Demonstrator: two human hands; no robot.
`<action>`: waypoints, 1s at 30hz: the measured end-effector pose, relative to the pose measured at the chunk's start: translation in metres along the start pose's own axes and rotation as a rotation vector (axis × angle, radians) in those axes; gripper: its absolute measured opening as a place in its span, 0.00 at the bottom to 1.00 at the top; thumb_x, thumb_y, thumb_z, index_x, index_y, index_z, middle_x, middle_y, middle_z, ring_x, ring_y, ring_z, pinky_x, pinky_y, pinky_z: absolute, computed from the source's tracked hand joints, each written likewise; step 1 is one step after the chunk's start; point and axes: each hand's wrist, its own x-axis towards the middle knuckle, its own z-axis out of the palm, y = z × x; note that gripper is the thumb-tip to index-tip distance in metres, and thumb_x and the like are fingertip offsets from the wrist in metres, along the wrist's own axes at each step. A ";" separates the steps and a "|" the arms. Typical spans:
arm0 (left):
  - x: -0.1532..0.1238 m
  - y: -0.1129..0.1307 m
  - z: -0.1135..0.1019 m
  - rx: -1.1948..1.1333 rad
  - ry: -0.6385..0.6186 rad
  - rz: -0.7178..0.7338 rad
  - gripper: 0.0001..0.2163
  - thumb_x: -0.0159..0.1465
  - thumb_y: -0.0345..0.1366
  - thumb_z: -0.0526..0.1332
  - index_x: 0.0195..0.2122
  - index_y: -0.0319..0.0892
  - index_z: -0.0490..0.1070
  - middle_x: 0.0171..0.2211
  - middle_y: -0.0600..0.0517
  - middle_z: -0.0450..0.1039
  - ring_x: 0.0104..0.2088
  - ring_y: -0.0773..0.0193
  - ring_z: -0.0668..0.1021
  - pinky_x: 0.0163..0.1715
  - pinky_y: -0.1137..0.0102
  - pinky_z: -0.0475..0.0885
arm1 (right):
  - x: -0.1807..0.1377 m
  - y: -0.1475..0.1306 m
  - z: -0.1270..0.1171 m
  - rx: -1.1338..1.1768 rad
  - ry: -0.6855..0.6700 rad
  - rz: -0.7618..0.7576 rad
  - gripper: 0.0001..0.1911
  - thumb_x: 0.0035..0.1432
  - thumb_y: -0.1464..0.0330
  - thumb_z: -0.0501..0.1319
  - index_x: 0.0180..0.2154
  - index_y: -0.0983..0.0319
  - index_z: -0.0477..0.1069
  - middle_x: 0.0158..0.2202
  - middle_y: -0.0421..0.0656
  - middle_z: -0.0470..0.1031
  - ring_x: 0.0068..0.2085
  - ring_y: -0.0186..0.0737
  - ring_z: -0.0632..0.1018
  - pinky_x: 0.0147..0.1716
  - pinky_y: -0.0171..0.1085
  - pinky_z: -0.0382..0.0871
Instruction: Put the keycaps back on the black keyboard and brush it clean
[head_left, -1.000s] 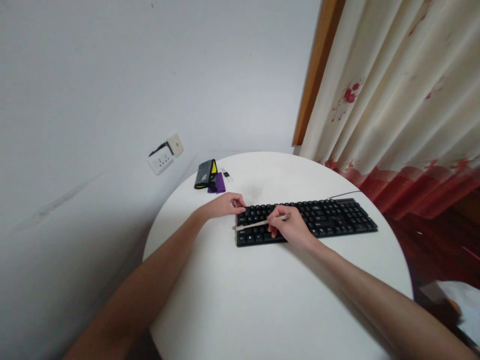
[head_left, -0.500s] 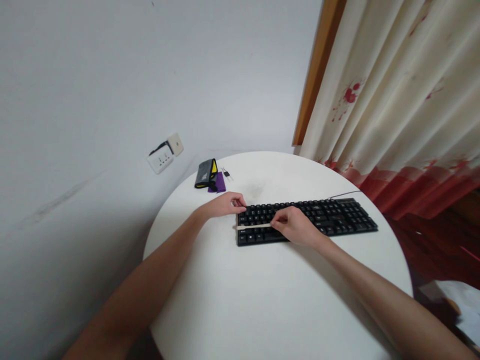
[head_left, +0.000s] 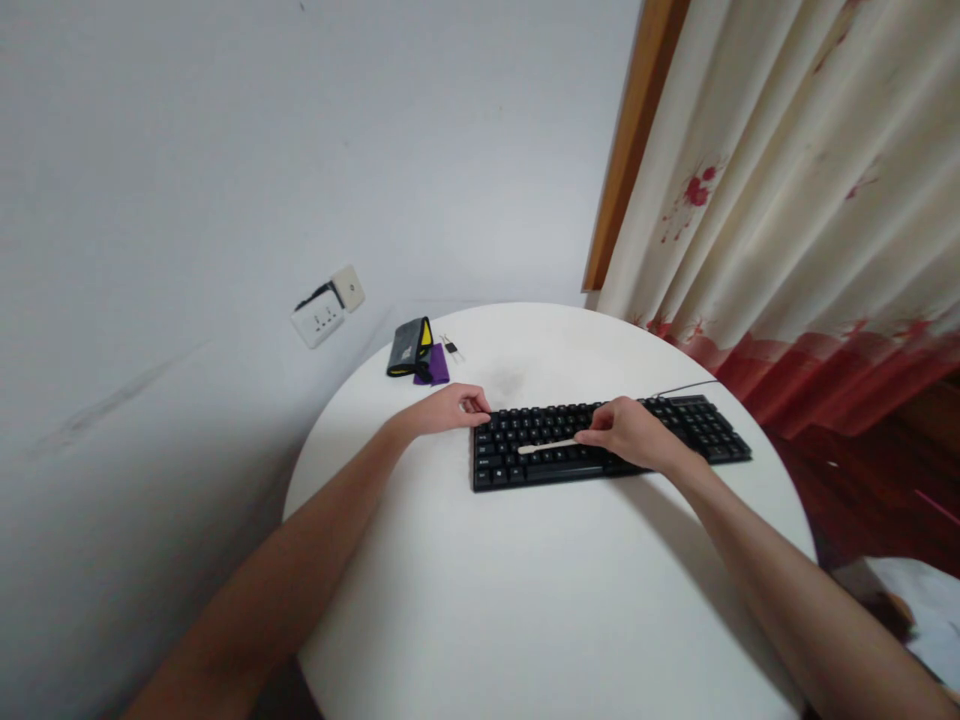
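A black keyboard (head_left: 540, 470) lies on the round white table (head_left: 480, 600). At its upper left corner my left hand (head_left: 459, 408) is closed, thumb and fingers gripping the edge. My right hand (head_left: 626, 432) hovers over the middle keys and pinches a thin pale stick (head_left: 551, 445) shaped like a toothbrush. The stick points left, its slightly thicker tip at the keys of the left part. Whether bristles are on that tip is too small to tell. My right hand and wrist hide some middle keys.
Near the wall lie a grey and yellow folded cloth or pouch (head_left: 409, 347), a purple cloth (head_left: 435, 366) and a small black item (head_left: 451, 348) with thin pale ends. A cable (head_left: 686, 387) runs off behind the keyboard. Curtains (head_left: 757, 220) hang at the right.
My right hand has moved right along the keyboard with the pale stick, whose tip has left the keyboard's left edge and tilts more. My left hand stays at the corner.
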 end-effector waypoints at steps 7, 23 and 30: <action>0.001 -0.002 0.000 -0.001 -0.016 0.001 0.14 0.58 0.47 0.65 0.36 0.39 0.74 0.33 0.49 0.78 0.34 0.62 0.77 0.36 0.69 0.71 | 0.000 -0.010 0.012 -0.022 0.030 -0.020 0.18 0.51 0.54 0.65 0.21 0.60 0.73 0.22 0.42 0.75 0.22 0.35 0.70 0.23 0.36 0.56; 0.001 0.000 -0.001 0.026 -0.009 -0.006 0.14 0.57 0.47 0.65 0.36 0.40 0.74 0.34 0.49 0.78 0.35 0.61 0.77 0.36 0.68 0.71 | 0.001 -0.011 0.013 0.001 0.033 -0.027 0.15 0.49 0.55 0.67 0.23 0.60 0.73 0.23 0.42 0.75 0.24 0.36 0.71 0.23 0.36 0.57; 0.001 0.000 -0.001 0.019 -0.002 0.006 0.15 0.57 0.47 0.65 0.35 0.40 0.75 0.34 0.49 0.78 0.34 0.61 0.77 0.36 0.68 0.71 | 0.003 0.019 -0.015 -0.008 -0.060 0.029 0.16 0.49 0.55 0.66 0.22 0.61 0.72 0.20 0.42 0.73 0.22 0.36 0.70 0.24 0.37 0.60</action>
